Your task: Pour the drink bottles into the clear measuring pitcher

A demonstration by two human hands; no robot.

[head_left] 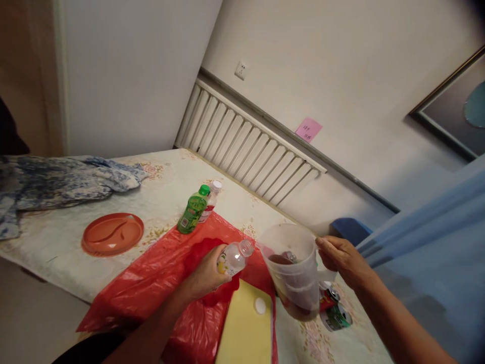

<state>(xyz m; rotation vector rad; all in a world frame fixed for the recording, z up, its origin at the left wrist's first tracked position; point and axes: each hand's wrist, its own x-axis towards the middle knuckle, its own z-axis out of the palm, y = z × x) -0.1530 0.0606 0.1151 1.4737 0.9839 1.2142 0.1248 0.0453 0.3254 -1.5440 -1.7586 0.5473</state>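
- Clear bottle (pixel 234 257): held above the red sheet, uncapped, its open neck leaning toward the pitcher and near its rim. Any contents too indistinct to tell. Printed label shows yellow and green.
- My left hand (pixel 209 273): clasped around the lower body of that bottle.
- Translucent pitcher (pixel 293 283): just right of the bottle, brownish liquid in the bottom. Cannot tell whether its base touches the counter.
- My right hand (pixel 341 257): gripping the pitcher on its right side, at the handle by the rim.
- White round cap (pixel 259 306): lying on the yellow board (pixel 244 333), below the bottle and pitcher.
- Red plastic sheet (pixel 132 298): spread under the board; a deeper red piece (pixel 202 248) lies on it, partly hidden by my left hand.
- Red can (pixel 326 299) and green can (pixel 335 319): together beside the pitcher, under my right forearm.
- Green bottle (pixel 192 213): upright, green cap on, at the sheet's far edge. Just behind it, a white-capped bottle (pixel 209 208) with red on its label.
- Orange divided plate (pixel 112 233): on the floral-covered counter (pixel 168 169), left of the sheet.
- Blue-and-white patterned cloth (pixel 76 182): bunched at the counter's far left.
- White radiator (pixel 250 141): on the wall behind, pink note (pixel 308 130) above it.
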